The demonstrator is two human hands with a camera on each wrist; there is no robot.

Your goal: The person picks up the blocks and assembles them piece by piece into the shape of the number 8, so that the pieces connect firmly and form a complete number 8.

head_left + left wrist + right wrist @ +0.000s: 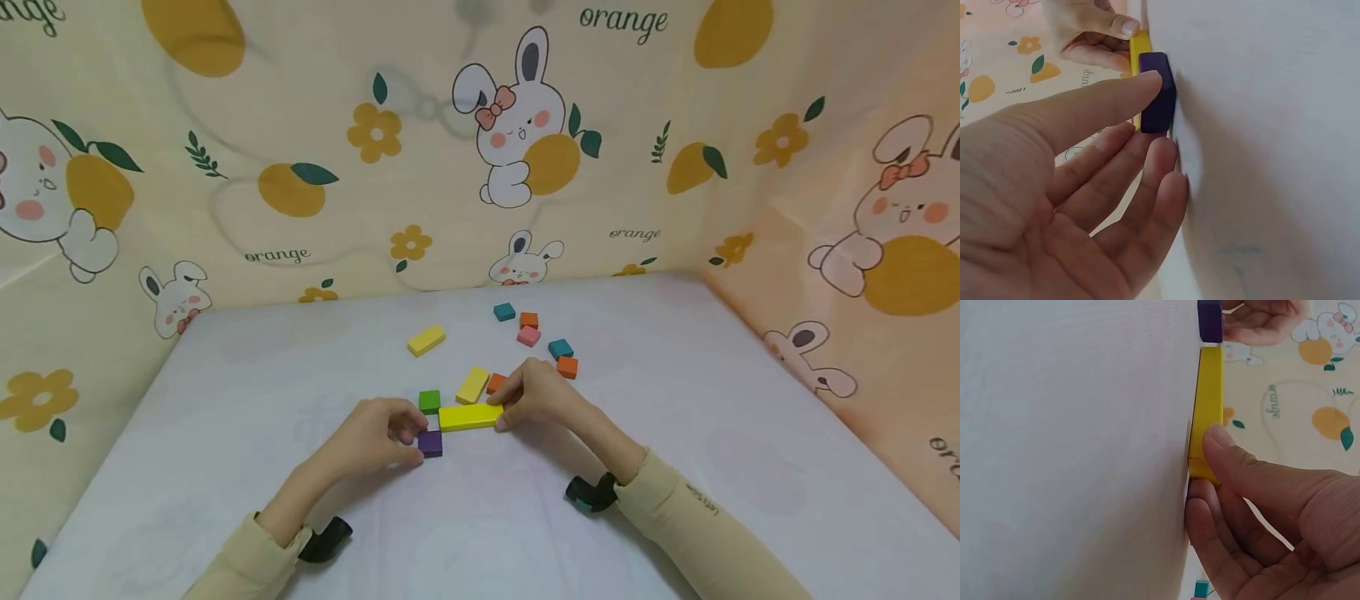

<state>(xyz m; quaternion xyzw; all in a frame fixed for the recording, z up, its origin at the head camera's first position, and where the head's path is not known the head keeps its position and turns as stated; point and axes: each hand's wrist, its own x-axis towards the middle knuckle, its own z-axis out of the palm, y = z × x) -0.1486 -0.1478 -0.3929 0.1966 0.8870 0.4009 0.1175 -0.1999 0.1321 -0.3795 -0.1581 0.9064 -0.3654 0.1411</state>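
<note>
My left hand (pixel 381 433) pinches a small purple block (pixel 431 443) from its left side, the thumb lying on the block's near face (pixel 1159 94) in the left wrist view. A long yellow block (pixel 468 417) lies flat just right of the purple one and a bit farther back. My right hand (pixel 538 392) grips the right end of that yellow block, with the thumb on its near side in the right wrist view. Behind the purple block, at the yellow block's left end, sits a small green block (pixel 430 402).
Just behind the long block lie a paler yellow block (pixel 472 386) and an orange block (pixel 497 383). Another yellow block (pixel 426 341) rests farther back on the white table (pixel 315 358). Back right are teal blocks (pixel 560 348), orange blocks (pixel 567 367) and a pink block (pixel 528 336).
</note>
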